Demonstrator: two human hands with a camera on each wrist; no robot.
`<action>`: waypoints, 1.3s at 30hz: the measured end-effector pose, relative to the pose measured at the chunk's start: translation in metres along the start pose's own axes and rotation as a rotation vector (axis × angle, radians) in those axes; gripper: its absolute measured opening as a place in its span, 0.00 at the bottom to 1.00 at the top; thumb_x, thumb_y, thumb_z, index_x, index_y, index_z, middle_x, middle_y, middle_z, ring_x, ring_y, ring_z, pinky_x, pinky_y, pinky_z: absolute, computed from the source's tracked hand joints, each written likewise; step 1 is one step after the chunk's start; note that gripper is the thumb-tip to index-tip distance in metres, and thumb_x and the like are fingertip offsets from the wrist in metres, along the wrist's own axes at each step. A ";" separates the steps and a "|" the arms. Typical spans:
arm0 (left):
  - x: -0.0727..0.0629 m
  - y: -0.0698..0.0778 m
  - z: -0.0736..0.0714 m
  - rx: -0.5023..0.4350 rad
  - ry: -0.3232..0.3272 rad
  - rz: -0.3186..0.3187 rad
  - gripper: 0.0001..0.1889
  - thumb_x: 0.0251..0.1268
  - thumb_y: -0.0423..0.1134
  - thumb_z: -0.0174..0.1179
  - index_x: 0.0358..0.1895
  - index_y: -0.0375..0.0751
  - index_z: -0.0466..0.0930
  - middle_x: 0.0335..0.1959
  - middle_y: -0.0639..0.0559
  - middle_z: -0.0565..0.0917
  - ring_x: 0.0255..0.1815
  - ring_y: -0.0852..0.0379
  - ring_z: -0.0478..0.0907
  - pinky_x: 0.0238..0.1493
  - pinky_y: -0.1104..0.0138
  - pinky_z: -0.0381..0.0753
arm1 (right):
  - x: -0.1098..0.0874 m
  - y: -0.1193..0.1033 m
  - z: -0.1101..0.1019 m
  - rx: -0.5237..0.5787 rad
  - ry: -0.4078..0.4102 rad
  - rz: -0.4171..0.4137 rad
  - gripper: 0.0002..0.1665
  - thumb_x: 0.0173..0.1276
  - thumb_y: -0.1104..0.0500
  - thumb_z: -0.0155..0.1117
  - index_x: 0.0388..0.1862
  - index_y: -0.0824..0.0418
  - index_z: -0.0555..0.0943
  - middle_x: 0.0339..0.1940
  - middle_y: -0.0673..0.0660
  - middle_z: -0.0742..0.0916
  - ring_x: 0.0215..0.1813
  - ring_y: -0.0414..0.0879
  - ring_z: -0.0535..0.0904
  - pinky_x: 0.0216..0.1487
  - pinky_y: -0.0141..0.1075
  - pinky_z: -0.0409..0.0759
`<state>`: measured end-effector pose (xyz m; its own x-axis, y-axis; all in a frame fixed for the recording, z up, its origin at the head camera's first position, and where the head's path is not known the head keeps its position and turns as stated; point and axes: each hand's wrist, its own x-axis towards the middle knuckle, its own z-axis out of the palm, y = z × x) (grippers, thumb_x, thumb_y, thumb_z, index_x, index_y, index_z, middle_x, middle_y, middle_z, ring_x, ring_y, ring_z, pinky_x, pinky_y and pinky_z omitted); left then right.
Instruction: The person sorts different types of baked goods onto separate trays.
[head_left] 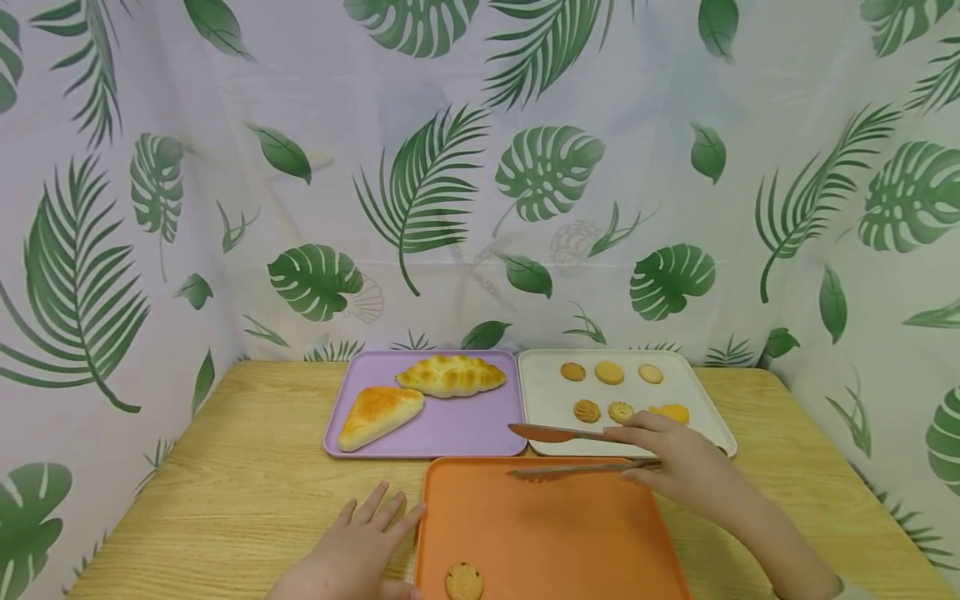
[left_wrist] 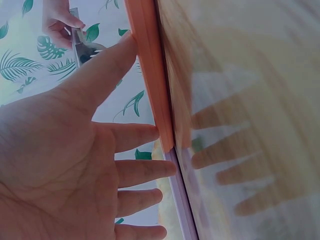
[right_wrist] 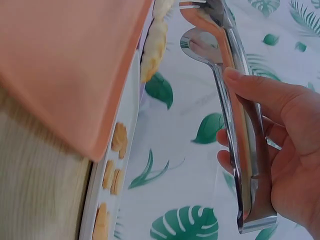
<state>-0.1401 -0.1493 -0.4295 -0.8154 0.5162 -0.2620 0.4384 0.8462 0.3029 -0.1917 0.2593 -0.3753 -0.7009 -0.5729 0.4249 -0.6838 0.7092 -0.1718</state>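
Note:
My right hand (head_left: 686,467) grips metal serving tongs (head_left: 562,433) over the back of the orange tray (head_left: 555,533) and the front of the white tray (head_left: 534,408). In the right wrist view, one tong end is spoon-shaped and the other forked; nothing sits between them. My left hand (head_left: 348,546) lies with fingers spread at the orange tray's left side, and its thumb and index fingertip touch the rim in the left wrist view. A round speckled cookie (head_left: 465,581) rests near the orange tray's front left.
Several cookies (head_left: 609,372) sit in two rows on the white tray. On the purple tray (head_left: 465,429) are a triangular bread (head_left: 378,417) and a long ridged bread (head_left: 452,376). The wooden table (head_left: 225,475) ends at a leaf-print curtain (head_left: 450,292).

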 end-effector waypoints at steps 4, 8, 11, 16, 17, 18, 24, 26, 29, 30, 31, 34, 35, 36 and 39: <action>0.000 0.000 -0.001 0.001 -0.005 0.000 0.49 0.52 0.68 0.61 0.75 0.46 0.59 0.75 0.37 0.62 0.78 0.33 0.50 0.68 0.33 0.56 | 0.002 -0.016 0.003 0.002 -0.027 -0.019 0.29 0.46 0.58 0.80 0.52 0.52 0.85 0.44 0.46 0.84 0.39 0.38 0.78 0.36 0.30 0.79; 0.000 0.000 -0.001 -0.003 -0.010 -0.004 0.49 0.52 0.68 0.61 0.75 0.46 0.59 0.75 0.37 0.61 0.78 0.33 0.49 0.69 0.33 0.56 | 0.004 -0.028 0.008 0.021 -0.039 -0.070 0.29 0.46 0.58 0.80 0.51 0.52 0.85 0.42 0.45 0.83 0.38 0.36 0.76 0.36 0.29 0.79; 0.000 0.000 -0.001 -0.005 -0.008 -0.005 0.50 0.52 0.68 0.61 0.75 0.46 0.59 0.75 0.37 0.61 0.78 0.33 0.49 0.69 0.33 0.55 | 0.005 -0.036 0.013 0.043 -0.048 -0.114 0.28 0.47 0.58 0.80 0.51 0.51 0.84 0.41 0.44 0.83 0.38 0.35 0.76 0.36 0.27 0.78; -0.001 0.001 -0.001 -0.007 -0.006 -0.015 0.50 0.51 0.69 0.61 0.75 0.47 0.59 0.76 0.37 0.60 0.78 0.33 0.48 0.69 0.32 0.53 | 0.008 -0.052 0.018 0.085 -0.118 -0.158 0.27 0.49 0.58 0.79 0.51 0.49 0.84 0.42 0.43 0.83 0.40 0.36 0.79 0.39 0.28 0.81; -0.001 0.001 -0.001 -0.008 -0.006 -0.016 0.50 0.51 0.69 0.61 0.75 0.47 0.59 0.76 0.37 0.60 0.78 0.33 0.48 0.68 0.31 0.53 | 0.008 -0.055 0.019 0.090 -0.133 -0.168 0.27 0.49 0.58 0.79 0.51 0.49 0.84 0.42 0.44 0.83 0.40 0.36 0.79 0.39 0.29 0.81; -0.001 0.001 -0.001 -0.009 -0.005 -0.015 0.50 0.51 0.69 0.61 0.75 0.46 0.59 0.76 0.37 0.59 0.78 0.33 0.48 0.68 0.31 0.53 | 0.008 -0.057 0.020 0.096 -0.146 -0.175 0.27 0.50 0.58 0.79 0.51 0.49 0.84 0.42 0.43 0.83 0.40 0.36 0.79 0.39 0.29 0.81; -0.001 0.000 -0.001 -0.020 0.001 -0.009 0.51 0.50 0.69 0.61 0.76 0.46 0.58 0.77 0.37 0.57 0.79 0.33 0.46 0.68 0.31 0.52 | 0.011 -0.068 0.031 0.105 -0.109 -0.274 0.26 0.46 0.58 0.80 0.48 0.50 0.85 0.39 0.42 0.82 0.39 0.34 0.78 0.40 0.26 0.79; -0.001 0.000 -0.001 -0.026 0.002 -0.010 0.51 0.50 0.69 0.61 0.76 0.47 0.58 0.77 0.37 0.56 0.79 0.33 0.46 0.68 0.30 0.52 | 0.012 -0.070 0.034 0.101 -0.093 -0.311 0.27 0.45 0.59 0.81 0.48 0.50 0.86 0.39 0.42 0.83 0.39 0.35 0.79 0.40 0.25 0.79; -0.002 0.001 -0.001 -0.025 0.007 -0.010 0.51 0.50 0.69 0.61 0.76 0.46 0.58 0.77 0.36 0.56 0.79 0.33 0.45 0.68 0.30 0.52 | 0.014 -0.073 0.039 0.092 -0.087 -0.356 0.26 0.45 0.58 0.81 0.47 0.51 0.86 0.39 0.43 0.83 0.39 0.35 0.79 0.40 0.25 0.79; -0.002 0.001 -0.001 -0.022 0.009 -0.009 0.51 0.50 0.69 0.61 0.76 0.46 0.58 0.77 0.36 0.56 0.79 0.33 0.46 0.68 0.30 0.52 | 0.014 -0.073 0.040 0.089 -0.090 -0.364 0.26 0.45 0.58 0.81 0.47 0.51 0.86 0.39 0.43 0.83 0.38 0.35 0.79 0.40 0.25 0.78; -0.002 0.001 -0.001 -0.023 0.009 -0.009 0.51 0.50 0.69 0.61 0.75 0.46 0.58 0.77 0.36 0.57 0.79 0.33 0.46 0.68 0.30 0.52 | 0.015 -0.074 0.041 0.087 -0.092 -0.369 0.25 0.46 0.58 0.81 0.47 0.51 0.86 0.39 0.43 0.83 0.38 0.35 0.79 0.40 0.25 0.78; -0.003 0.001 -0.001 -0.028 0.004 -0.010 0.51 0.50 0.69 0.61 0.75 0.46 0.58 0.77 0.36 0.56 0.79 0.33 0.46 0.68 0.30 0.52 | 0.015 -0.074 0.044 0.096 -0.109 -0.367 0.24 0.46 0.57 0.81 0.46 0.51 0.86 0.38 0.43 0.83 0.38 0.35 0.79 0.39 0.24 0.78; -0.003 0.001 -0.001 -0.029 0.001 -0.012 0.51 0.50 0.69 0.61 0.76 0.46 0.58 0.77 0.36 0.56 0.79 0.33 0.45 0.68 0.30 0.52 | 0.015 -0.073 0.044 0.095 -0.113 -0.362 0.24 0.46 0.58 0.81 0.46 0.51 0.86 0.38 0.43 0.83 0.38 0.35 0.79 0.39 0.24 0.78; -0.003 0.002 -0.002 -0.032 -0.003 -0.013 0.51 0.51 0.69 0.61 0.76 0.46 0.58 0.77 0.36 0.56 0.79 0.33 0.45 0.68 0.30 0.52 | 0.014 -0.073 0.044 0.091 -0.116 -0.355 0.24 0.46 0.57 0.81 0.46 0.51 0.86 0.38 0.42 0.83 0.37 0.34 0.78 0.38 0.24 0.78; -0.002 0.002 -0.003 -0.034 -0.010 -0.019 0.51 0.51 0.69 0.61 0.76 0.47 0.58 0.77 0.36 0.56 0.79 0.33 0.45 0.68 0.31 0.51 | 0.013 -0.069 0.044 0.077 -0.109 -0.331 0.24 0.46 0.58 0.80 0.45 0.50 0.86 0.37 0.41 0.82 0.36 0.33 0.78 0.37 0.24 0.77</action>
<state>-0.1384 -0.1491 -0.4258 -0.8195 0.5016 -0.2773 0.4097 0.8510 0.3285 -0.1625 0.1849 -0.3966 -0.4537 -0.8099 0.3718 -0.8878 0.4471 -0.1093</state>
